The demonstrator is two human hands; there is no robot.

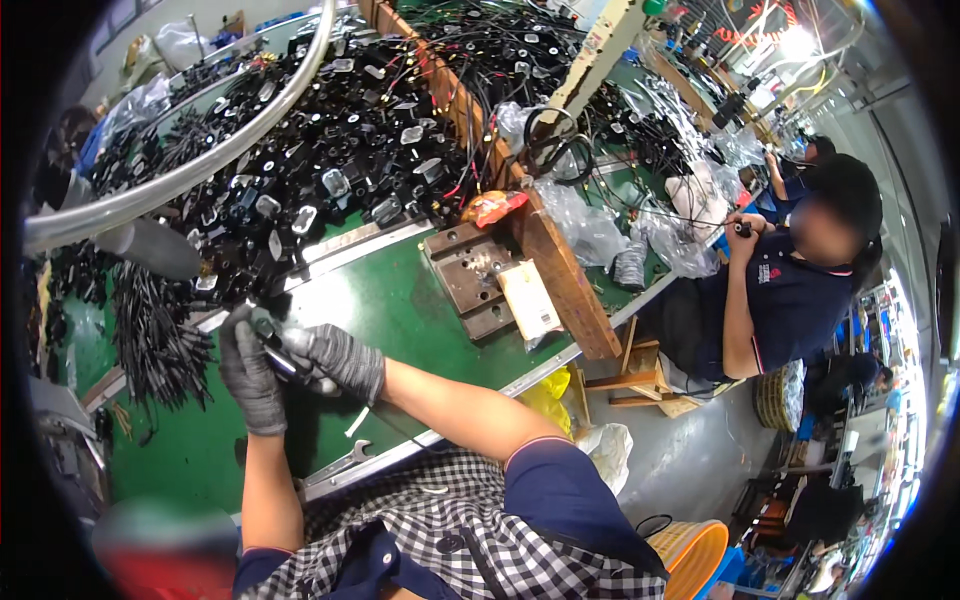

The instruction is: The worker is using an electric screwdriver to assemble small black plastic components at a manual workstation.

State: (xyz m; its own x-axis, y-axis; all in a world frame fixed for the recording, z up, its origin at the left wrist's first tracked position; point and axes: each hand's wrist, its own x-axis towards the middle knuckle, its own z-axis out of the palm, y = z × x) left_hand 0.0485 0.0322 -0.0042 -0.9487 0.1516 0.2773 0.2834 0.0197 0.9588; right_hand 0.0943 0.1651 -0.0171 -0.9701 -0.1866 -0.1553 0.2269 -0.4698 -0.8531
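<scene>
Both my hands wear grey knitted gloves and meet over the near left of the green bench. Between them is a small black plastic part with a glossy surface. My left hand is closed around its left side, and my right hand grips it from the right with bent fingers. The gloves hide much of the part, so its exact kind cannot be made out. A thin dark cable runs from below my right hand toward the bench edge. Just beyond my hands lies a large heap of black plastic parts, many with clear pieces.
A bundle of black cables lies left of my hands. A curved clear tube arches overhead. A wrench rests at the bench's near edge. Rightward are a metal block, a wooden divider and a seated co-worker.
</scene>
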